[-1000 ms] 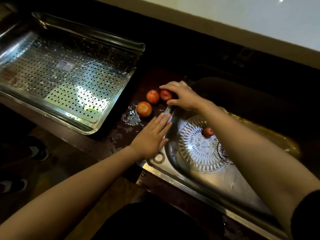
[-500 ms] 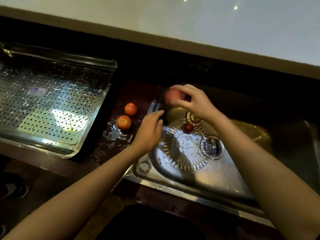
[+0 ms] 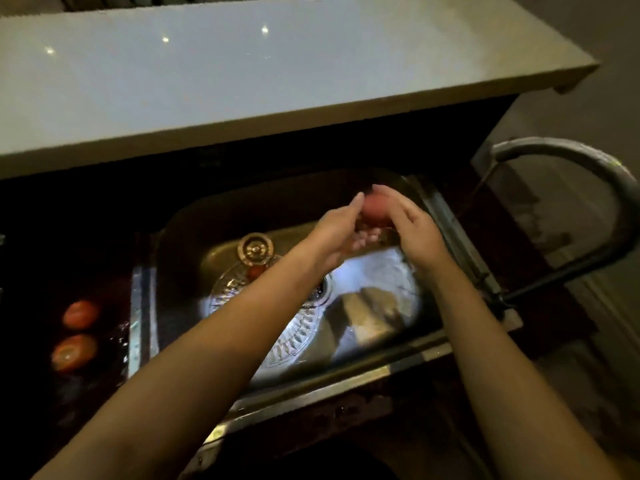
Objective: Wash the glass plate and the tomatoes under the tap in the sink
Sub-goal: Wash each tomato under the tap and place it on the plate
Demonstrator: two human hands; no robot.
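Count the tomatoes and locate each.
4: a tomato held by left hand and right hand, one on the glass plate, two on the counter; arms may hide more.

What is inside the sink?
A glass plate lies in the sink with a small tomato on it, beside a round metal plug. The left arm covers the plate's middle and part of the drain. The left hand and right hand hold a bigger tomato above.
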